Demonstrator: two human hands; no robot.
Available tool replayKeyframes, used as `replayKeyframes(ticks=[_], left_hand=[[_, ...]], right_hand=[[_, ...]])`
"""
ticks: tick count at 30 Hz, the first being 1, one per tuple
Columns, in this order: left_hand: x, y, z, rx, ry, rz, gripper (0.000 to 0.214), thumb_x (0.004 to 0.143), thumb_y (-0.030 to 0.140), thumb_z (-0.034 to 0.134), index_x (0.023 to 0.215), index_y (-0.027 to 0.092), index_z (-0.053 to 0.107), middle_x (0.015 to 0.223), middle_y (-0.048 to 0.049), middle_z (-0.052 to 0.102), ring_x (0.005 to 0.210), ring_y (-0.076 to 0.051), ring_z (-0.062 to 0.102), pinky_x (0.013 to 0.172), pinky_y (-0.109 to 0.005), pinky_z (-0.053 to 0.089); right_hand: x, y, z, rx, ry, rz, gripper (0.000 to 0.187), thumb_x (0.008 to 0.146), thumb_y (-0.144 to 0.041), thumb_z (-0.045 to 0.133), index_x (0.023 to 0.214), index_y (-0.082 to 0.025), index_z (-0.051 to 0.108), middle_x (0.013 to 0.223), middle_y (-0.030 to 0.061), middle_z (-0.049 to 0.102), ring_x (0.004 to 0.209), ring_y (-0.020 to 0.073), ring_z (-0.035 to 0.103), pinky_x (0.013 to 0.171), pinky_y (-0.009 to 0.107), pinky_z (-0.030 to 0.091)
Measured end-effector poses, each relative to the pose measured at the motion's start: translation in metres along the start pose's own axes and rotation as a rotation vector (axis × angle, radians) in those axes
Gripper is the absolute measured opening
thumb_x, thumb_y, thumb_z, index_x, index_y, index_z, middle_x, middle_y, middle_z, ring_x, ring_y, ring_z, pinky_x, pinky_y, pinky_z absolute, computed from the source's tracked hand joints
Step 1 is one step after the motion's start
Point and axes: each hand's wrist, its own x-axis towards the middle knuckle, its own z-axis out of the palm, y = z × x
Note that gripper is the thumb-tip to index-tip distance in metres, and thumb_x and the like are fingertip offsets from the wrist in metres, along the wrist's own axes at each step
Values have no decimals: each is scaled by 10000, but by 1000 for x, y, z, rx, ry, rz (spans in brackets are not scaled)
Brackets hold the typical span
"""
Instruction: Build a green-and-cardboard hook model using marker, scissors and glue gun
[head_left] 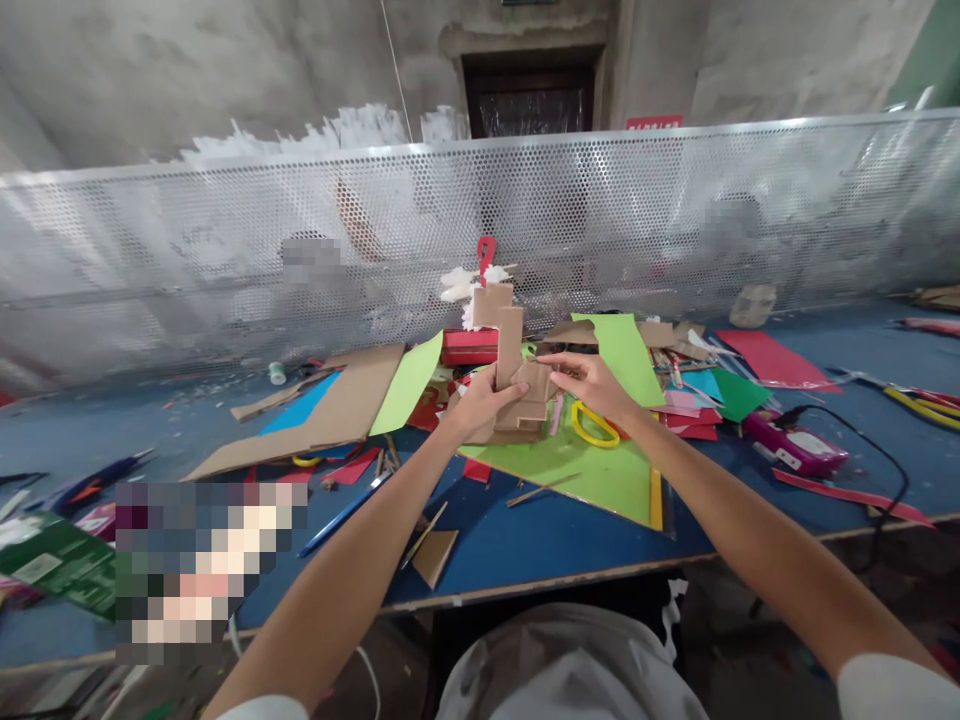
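Brown card (510, 345) is b/w the two hands, over the middle of the surface (487, 560). Its long strip stands up, nearly straight, w/ stepped flat pcs low on the R side. Can't tell if the bottom rests on anything.

L hand (482, 402) holds the card low down, thumb in front. R hand (589, 380) comes in from the R, thumb & pointer a bit apart, tips at the R edge of the stepped part. Can't tell if they pinch smth there. So both hands are close, but L is nearer the tall strip, R nearer the steps.

Stuff is all around. Green sheet (555, 505) lies below, w/ thin sticks (541, 490) on it. Yellow handle (600, 441) is just under R hand, so it's a bit in the way. Red box (465, 345) is behind, to the L. White puffs (456, 287) show by the card's top; can't tell if they're stuck on. Purple box (810, 450) is well off to the R. Metal mesh (262, 220) runs across the back.
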Motion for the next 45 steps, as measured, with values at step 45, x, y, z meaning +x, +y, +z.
replayKeyframes(ticks=[45], left_hand=[[-8, 8, 3, -127, 97, -112, 511, 685, 444, 923, 1057, 121, 787, 1034, -121, 806, 921, -287, 767, 855, -391, 613]], right_hand=[[1, -5, 3, 229, 30, 94, 407, 939, -393, 638, 1316, -242, 646, 1008, 66, 740, 860, 198, 696, 737, 316, 584]])
